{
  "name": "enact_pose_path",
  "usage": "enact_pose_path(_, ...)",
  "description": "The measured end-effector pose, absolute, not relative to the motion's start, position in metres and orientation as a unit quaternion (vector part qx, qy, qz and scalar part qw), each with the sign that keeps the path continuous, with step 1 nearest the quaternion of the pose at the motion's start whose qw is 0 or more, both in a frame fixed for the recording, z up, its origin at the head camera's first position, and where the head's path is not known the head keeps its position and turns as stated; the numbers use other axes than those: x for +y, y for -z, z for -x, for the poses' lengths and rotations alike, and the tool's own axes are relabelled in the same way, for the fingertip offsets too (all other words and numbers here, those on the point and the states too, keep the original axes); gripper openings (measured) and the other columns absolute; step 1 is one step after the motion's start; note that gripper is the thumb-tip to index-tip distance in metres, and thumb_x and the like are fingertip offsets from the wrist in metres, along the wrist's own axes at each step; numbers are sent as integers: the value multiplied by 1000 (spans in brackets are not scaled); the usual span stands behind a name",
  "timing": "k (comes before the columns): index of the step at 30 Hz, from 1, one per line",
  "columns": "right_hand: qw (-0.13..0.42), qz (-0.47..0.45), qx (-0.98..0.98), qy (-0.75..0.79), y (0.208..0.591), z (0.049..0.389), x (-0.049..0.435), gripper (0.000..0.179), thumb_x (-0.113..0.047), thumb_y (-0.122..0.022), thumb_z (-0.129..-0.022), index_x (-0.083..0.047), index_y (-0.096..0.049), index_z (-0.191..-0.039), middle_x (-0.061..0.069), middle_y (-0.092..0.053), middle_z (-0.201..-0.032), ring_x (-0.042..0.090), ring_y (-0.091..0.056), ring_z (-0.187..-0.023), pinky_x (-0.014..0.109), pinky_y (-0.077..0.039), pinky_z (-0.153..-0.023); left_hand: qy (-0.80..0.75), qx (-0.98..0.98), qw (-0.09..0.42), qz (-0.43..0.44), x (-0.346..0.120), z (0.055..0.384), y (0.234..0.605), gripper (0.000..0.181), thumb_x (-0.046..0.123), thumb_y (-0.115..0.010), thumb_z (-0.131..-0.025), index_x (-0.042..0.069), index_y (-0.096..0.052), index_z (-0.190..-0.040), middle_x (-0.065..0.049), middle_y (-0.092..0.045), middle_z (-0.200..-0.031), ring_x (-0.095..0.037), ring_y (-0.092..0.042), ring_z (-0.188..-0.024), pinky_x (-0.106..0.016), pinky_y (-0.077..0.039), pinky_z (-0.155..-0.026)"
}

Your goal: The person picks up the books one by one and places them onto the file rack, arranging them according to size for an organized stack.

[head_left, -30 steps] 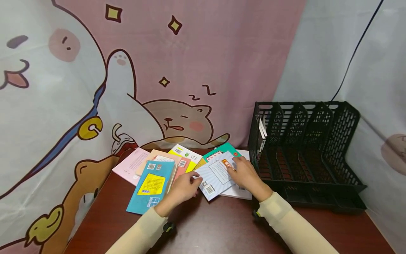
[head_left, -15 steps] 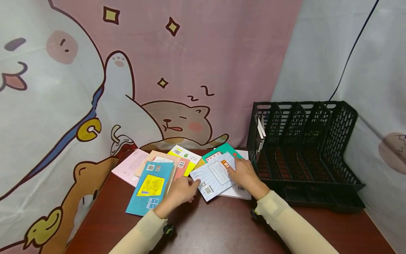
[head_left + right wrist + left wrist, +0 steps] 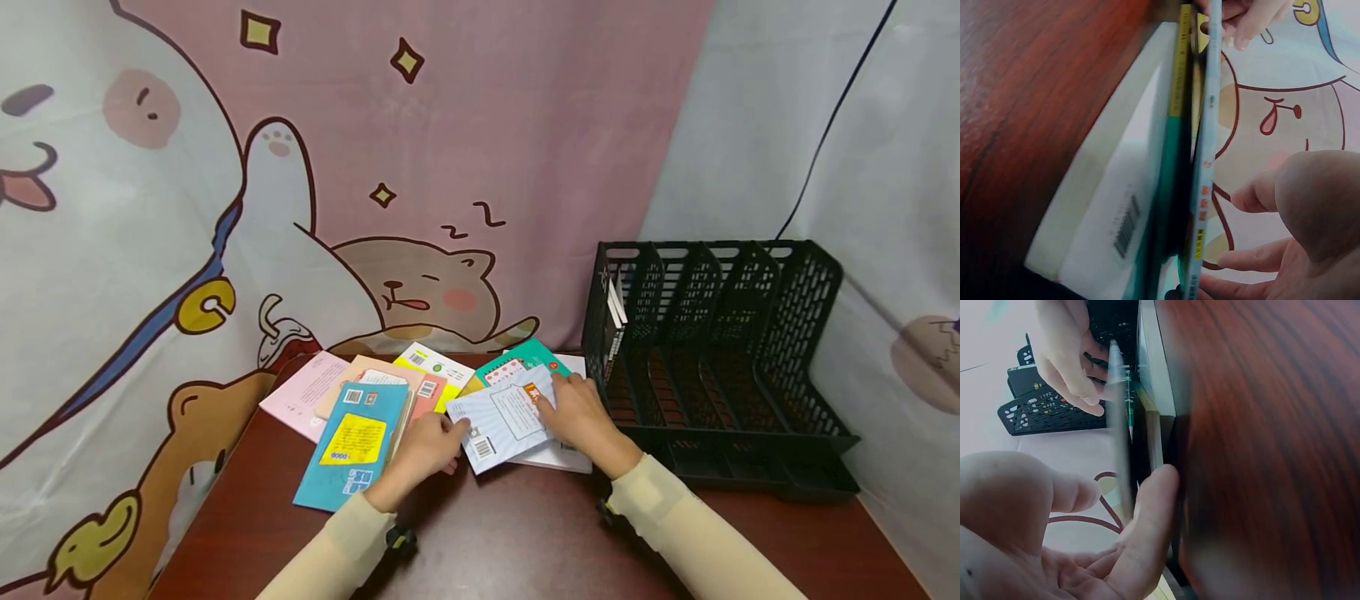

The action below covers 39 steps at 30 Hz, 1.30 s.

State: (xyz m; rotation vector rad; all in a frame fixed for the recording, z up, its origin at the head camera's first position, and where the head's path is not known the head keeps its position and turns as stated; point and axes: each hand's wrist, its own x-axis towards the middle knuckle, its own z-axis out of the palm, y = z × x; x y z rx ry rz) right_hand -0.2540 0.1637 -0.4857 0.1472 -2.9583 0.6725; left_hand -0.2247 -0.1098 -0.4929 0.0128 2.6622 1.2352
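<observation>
A light blue book [image 3: 501, 417] with a barcode lies slanted over other books. My left hand [image 3: 429, 446] holds its near left edge, thumb over the cover and a finger [image 3: 1157, 500] reaching underneath. My right hand [image 3: 583, 415] rests at the book's right side, its fingers fairly straight. In the right wrist view the right thumb [image 3: 1254, 194] stands a little off the cover. Beneath the light blue book lie a green and yellow book [image 3: 538, 357] and a white book [image 3: 1104, 231]. A teal book [image 3: 315, 479] with a yellow panel lies beside my left hand.
Pink [image 3: 303, 400], peach and white-yellow books [image 3: 438, 364] overlap at the back left of the dark red table [image 3: 510, 542]. A black divided rack [image 3: 727, 437] stands on the right, with several thin books [image 3: 617, 317] in its leftmost slot. A printed curtain hangs behind.
The light blue book has shifted slightly left, and more of the green book shows behind it. My left thumb has come onto its edge. The right hand has stayed at its right side.
</observation>
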Motion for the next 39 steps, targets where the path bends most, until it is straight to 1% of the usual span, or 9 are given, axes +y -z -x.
enact_pose_path(4, 53, -36, -967, -246, 477, 251, 164, 64, -31, -64, -103, 7, -57, -156, 37, -64, -138, 56, -59, -127, 63, -49, -110, -443, 892, 85, 1, -111, 227, 493, 39, 40, -67, -109, 1, -62, -103, -11, -70, -77, -21, -73, -53, -35, -63, -55)
enact_pose_path(11, 54, -31, -957, -285, 465, 246, 164, 62, -32, -61, -106, 2, -57, -157, 32, -65, -136, 49, -65, -123, 62, -53, -105, -461, 887, 15, 11, -114, 235, 492, 38, 40, -63, -112, 2, -56, -113, -12, -69, -85, -20, -69, -51, -25, -52, -47)
enact_pose_path(17, 51, -24, -934, -354, 451, 245, 167, 62, -32, -61, -107, 0, -54, -160, 27, -61, -150, 42, -64, -130, 58, -52, -109, -544, 839, -16, -17, -115, 239, 480, 32, 30, -57, -115, 0, -50, -121, -17, -70, -85, -19, -63, -47, -41, -58, -47)
enact_pose_path(20, 25, -2, -915, -402, 444, 247, 170, 66, -33, -60, -108, -3, -47, -166, 25, -61, -155, 38, -67, -130, 52, -53, -107, -553, 833, -23, -21, -114, 240, 473, 33, 33, -54, -117, 0, -53, -125, -14, -70, -82, -19, -59, -43, -38, -55, -44)
enact_pose_path(23, -9, 29, -887, -462, 439, 248, 173, 71, -33, -60, -108, -5, -39, -170, 24, -62, -155, 33, -70, -121, 39, -56, -95, -559, 829, -29, -20, -114, 240, 466, 36, 34, -53, -117, 0, -56, -128, -13, -68, -81, -18, -55, -42, -29, -48, -41)
enact_pose_path(27, -60, 45, -820, -568, 436, 249, 177, 68, -28, -59, -112, -2, -37, -170, 26, -63, -150, 23, -74, -107, 26, -59, -81, -572, 820, -24, -15, -114, 240, 461, 34, 35, -53, -118, 4, -58, -130, -13, -67, -82, -19, -52, -42, -26, -44, -40)
enact_pose_path(33, -97, 30, -740, -664, 437, 247, 181, 51, -28, -49, -118, -2, -41, -162, 25, -69, -131, 17, -79, -87, 30, -66, -72, -584, 811, -12, -20, -111, 240, 461, 33, 37, -54, -118, 6, -58, -129, -12, -69, -82, -25, -57, -45, -26, -44, -40)
enact_pose_path(36, -89, 24, -740, -666, 437, 245, 181, 47, -31, -46, -120, -6, -41, -159, 22, -68, -129, 18, -79, -86, 32, -67, -72, -587, 810, -8, -18, -109, 240, 460, 34, 38, -55, -117, 6, -59, -127, -12, -70, -82, -31, -62, -50, -28, -46, -40)
enact_pose_path(39, -75, 12, -744, -664, 436, 245, 183, 47, -31, -45, -120, -8, -39, -161, 24, -67, -133, 19, -79, -89, 32, -67, -74, -589, 808, -2, -16, -107, 240, 459, 35, 39, -57, -116, 7, -59, -131, -13, -70, -84, -30, -64, -53, -32, -50, -43)
